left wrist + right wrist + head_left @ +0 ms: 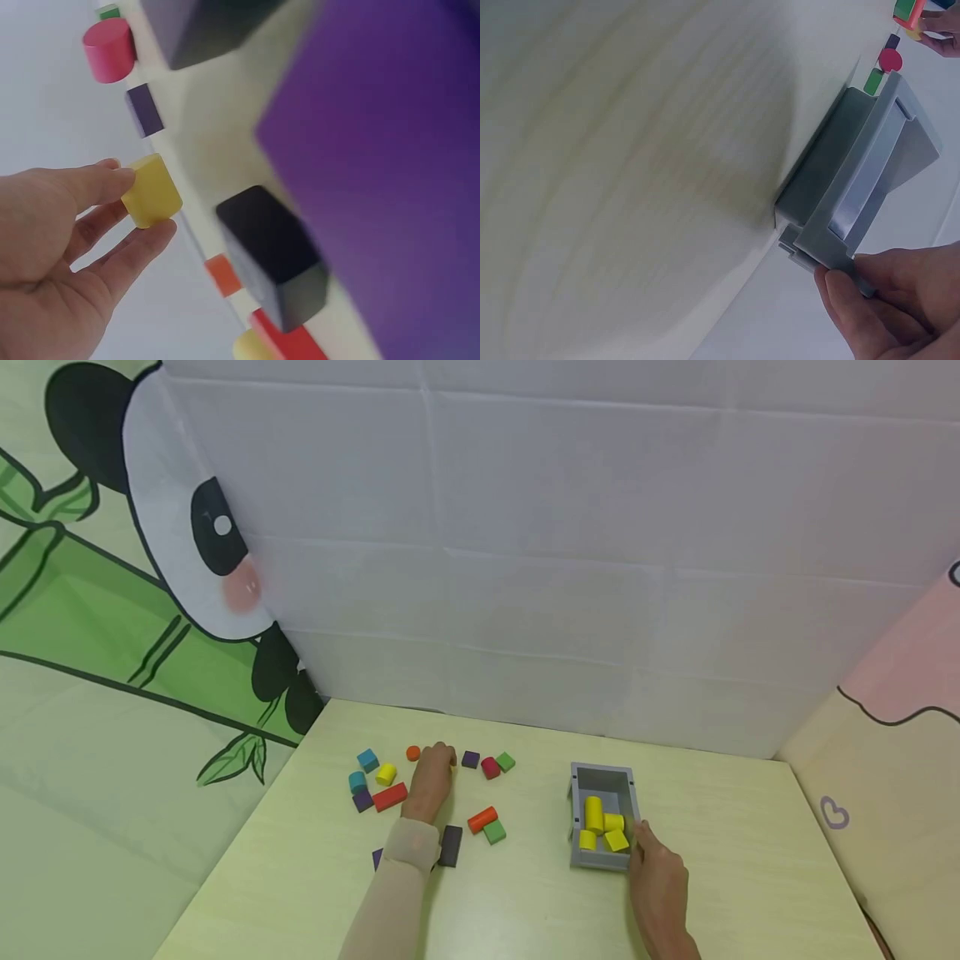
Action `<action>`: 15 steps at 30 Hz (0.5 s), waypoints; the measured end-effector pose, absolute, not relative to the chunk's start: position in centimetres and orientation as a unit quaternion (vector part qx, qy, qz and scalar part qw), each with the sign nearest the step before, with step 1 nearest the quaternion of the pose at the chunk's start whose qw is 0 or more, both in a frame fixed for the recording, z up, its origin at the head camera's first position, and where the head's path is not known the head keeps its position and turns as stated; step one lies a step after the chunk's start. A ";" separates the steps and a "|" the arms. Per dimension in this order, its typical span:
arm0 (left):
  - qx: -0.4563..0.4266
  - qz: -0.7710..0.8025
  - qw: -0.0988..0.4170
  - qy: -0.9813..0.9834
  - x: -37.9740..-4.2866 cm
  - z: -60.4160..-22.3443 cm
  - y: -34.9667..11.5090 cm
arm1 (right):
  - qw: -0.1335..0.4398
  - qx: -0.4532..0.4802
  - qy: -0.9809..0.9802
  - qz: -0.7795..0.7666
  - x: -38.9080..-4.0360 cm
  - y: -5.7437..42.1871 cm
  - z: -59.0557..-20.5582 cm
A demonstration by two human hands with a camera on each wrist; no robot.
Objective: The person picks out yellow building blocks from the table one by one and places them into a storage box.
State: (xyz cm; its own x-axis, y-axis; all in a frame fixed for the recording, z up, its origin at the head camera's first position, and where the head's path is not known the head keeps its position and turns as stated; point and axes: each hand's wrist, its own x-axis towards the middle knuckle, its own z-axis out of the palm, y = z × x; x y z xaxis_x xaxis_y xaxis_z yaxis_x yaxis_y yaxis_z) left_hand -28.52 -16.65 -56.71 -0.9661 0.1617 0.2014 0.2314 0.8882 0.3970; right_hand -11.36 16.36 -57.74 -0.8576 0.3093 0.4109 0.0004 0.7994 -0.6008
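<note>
My left hand [431, 783] pinches a small yellow block [152, 191] between thumb and fingers, as the left wrist view shows; the hand hides this block in the head view. Around it lie an orange cylinder [413, 752], a dark purple block [470, 759] and a red cylinder [490, 767]. To the right is a grey plastic bin [600, 860] holding several yellow blocks [593, 815]. My right hand [660, 881] grips the bin's near right corner, thumb and fingers on its rim [829, 238].
Left of the left hand lie blue blocks [368, 760], a yellow cylinder [386, 774] and a red block [390, 797]. A black block [452, 846] lies beside the left wrist. Between hand and bin are an orange cylinder [482, 820] and a green block [495, 832]. A cloth wall [525, 568] borders the table's back.
</note>
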 end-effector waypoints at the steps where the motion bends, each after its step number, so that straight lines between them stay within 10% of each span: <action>1: -0.102 -0.217 0.084 -0.967 -28.5 -56.5 -16.6 | 0.253 -0.085 -0.914 0.305 -11.4 16.4 -57.7; 15: -0.126 -0.241 0.121 -0.955 -28.2 -54.9 -15.4 | 0.245 -0.090 -0.916 0.306 -11.4 16.3 -57.5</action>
State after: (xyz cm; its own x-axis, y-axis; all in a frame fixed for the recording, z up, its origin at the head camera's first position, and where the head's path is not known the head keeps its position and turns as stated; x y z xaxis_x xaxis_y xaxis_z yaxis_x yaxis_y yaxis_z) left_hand -28.23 -15.40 -54.94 -0.9388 0.1829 0.2918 0.2996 0.8516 0.4302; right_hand -11.40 16.28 -57.54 -0.8632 0.3152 0.3943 0.0151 0.7969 -0.6040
